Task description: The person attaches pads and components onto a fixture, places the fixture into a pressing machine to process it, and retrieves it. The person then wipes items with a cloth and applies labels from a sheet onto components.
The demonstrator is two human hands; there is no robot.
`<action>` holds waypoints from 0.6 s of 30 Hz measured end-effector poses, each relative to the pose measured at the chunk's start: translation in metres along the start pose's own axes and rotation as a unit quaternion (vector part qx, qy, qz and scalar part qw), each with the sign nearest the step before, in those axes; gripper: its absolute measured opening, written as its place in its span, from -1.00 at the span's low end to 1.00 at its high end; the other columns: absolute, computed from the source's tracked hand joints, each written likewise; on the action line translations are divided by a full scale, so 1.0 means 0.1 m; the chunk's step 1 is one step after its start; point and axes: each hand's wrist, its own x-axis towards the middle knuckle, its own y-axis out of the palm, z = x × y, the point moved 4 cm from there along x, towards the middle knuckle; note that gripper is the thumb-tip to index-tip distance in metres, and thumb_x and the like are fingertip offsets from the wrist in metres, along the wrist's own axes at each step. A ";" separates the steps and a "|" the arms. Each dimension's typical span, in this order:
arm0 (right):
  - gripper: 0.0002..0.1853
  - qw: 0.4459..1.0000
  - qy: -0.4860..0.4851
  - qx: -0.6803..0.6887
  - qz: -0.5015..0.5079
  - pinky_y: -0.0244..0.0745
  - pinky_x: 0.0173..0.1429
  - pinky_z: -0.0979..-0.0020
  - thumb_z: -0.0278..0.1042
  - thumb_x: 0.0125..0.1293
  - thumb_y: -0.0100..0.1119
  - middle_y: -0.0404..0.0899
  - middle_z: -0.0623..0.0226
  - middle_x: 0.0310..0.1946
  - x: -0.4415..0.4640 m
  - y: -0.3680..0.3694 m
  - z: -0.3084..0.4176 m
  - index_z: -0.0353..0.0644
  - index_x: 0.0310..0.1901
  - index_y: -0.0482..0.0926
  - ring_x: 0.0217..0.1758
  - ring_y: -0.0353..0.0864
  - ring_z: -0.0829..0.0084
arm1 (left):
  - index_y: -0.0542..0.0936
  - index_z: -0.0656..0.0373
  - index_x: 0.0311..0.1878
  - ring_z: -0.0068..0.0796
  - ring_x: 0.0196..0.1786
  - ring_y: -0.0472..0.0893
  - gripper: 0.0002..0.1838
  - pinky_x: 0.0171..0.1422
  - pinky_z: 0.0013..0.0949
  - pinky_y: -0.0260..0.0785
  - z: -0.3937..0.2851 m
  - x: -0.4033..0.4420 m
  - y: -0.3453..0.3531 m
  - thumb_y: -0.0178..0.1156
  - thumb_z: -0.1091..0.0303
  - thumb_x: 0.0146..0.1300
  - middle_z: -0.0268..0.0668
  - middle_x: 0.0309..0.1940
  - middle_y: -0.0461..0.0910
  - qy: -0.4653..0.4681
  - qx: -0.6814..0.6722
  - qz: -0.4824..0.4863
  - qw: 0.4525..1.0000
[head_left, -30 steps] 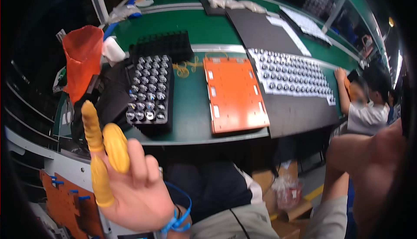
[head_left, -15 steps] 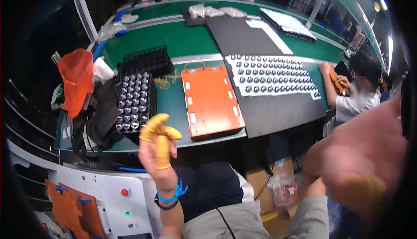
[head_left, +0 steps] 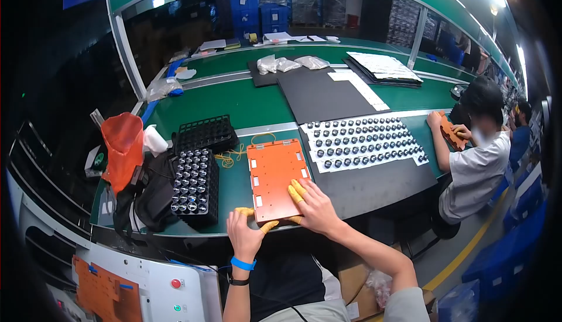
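A flat orange panel [head_left: 275, 176] with small holes and pale rectangles along its sides lies on the green bench in front of me. At its near left corner, my left hand [head_left: 244, 234] grips the edge, with thumb and forefinger apart around the corner. My right hand [head_left: 315, 206] holds the near right side, its fingers lying on the top face and its thumb at the front edge. Yellow covers sit on some fingertips of both hands. Left of the panel stands a black tray [head_left: 196, 184] filled with rows of shiny cylindrical cells.
On the right, a white sheet [head_left: 363, 140] carries rows of round dark-topped pieces on a black board [head_left: 374, 184]. An empty-looking black rack [head_left: 205, 132], an orange bag [head_left: 123, 146] and a black bag [head_left: 155, 187] are at left. A co-worker [head_left: 486, 146] sits at right, handling an orange piece.
Both hands have moved from in front of the bench onto the orange panel's near end and taken hold of it. The view has tilted up.
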 end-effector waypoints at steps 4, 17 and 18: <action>-0.33 0.992 -0.069 -0.108 -0.005 0.34 0.57 0.04 -0.21 0.15 0.33 0.54 -0.24 0.28 0.00 0.09 0.01 -0.51 0.24 0.53 0.41 0.54 -0.09 | 0.66 0.24 -0.28 -0.07 -0.10 0.51 -0.42 0.02 -0.06 0.41 0.03 0.01 -0.02 0.74 0.08 -0.25 -0.21 -0.24 0.57 -0.002 -0.020 -0.008 1.000; -0.57 0.841 0.200 0.476 -0.159 0.63 -0.27 0.43 -0.17 0.25 0.58 0.81 0.26 -0.18 1.44 -0.78 -1.03 -0.26 0.03 0.71 -0.28 0.75 0.53 | 0.68 0.22 -0.33 -0.12 -0.08 0.56 -0.46 0.01 -0.09 0.46 0.05 0.03 -0.06 0.73 0.05 -0.24 -0.23 -0.23 0.61 -0.003 -0.009 -0.007 1.000; -0.60 0.806 0.218 0.523 -0.173 0.64 -0.22 0.43 -0.21 0.29 0.55 0.79 0.27 -0.15 1.50 -0.65 -1.18 -0.27 0.04 0.70 -0.22 0.74 0.54 | 0.67 0.22 -0.33 -0.12 -0.08 0.56 -0.45 0.01 -0.10 0.46 0.04 0.04 -0.06 0.74 0.05 -0.24 -0.23 -0.25 0.61 -0.003 -0.012 -0.009 1.000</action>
